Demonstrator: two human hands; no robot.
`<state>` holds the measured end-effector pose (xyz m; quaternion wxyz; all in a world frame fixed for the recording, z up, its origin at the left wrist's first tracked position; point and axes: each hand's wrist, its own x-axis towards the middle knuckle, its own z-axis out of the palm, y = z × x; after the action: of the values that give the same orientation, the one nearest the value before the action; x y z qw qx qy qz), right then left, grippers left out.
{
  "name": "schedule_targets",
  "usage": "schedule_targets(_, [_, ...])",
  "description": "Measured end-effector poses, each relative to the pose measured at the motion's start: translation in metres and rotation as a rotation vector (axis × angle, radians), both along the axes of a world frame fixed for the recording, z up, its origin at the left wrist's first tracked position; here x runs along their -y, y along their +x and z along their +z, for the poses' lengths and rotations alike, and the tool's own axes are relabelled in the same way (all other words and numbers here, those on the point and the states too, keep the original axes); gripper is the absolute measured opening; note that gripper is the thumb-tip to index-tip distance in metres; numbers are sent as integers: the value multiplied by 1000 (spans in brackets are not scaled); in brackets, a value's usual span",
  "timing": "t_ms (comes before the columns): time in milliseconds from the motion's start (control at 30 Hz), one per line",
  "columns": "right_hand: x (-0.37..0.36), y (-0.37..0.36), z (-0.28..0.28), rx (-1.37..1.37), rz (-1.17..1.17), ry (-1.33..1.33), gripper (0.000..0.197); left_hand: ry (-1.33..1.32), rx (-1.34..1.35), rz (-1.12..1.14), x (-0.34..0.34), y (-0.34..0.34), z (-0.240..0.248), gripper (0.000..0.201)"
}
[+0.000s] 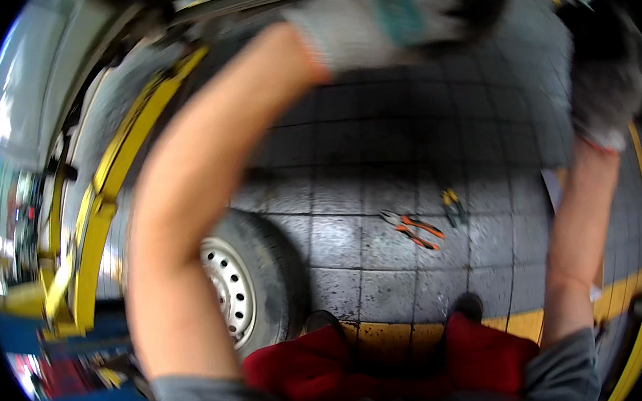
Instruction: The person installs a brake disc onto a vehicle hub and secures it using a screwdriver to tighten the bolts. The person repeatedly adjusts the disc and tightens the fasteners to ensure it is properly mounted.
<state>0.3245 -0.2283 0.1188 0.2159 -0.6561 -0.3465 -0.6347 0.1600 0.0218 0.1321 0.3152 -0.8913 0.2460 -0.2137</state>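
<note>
Both my arms are raised toward the top of the head view, and both hands wear grey-white knit gloves with dark fingers. My left hand [395, 11] is at the top centre, with a teal patch on its glove. Its fingers smear into a dark shape, so I cannot make out whether they hold anything. At the upper right is my right hand [607, 76], its fingers dark and blurred near the picture's rim. On the tiled floor below lie orange-and-black handled pliers [417, 231] and smaller yellow-and-dark handled pliers [453, 207].
A wheel [273, 278] with a pale steel rim stands behind my left forearm. Yellow lift arms [93, 245] run along the left, beside a pale vehicle body [31, 81]. Another yellow bar [640, 344] is at the lower right. A yellow stripe [384, 335] crosses the floor by my feet.
</note>
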Motion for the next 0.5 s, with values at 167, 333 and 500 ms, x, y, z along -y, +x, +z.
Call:
schedule_targets(167, [-30,6,-51,-435,1052,366,16,413,-359,-34,-24,13,35,33])
schedule_targets(333, [-51,11,-78,-927,1592,791,22,181,-135,-133,-13,9,24,39])
schedule_targets(500, [-33,23,-78,-861,1463,873,26,-210,686,-135,25,28,-41,54])
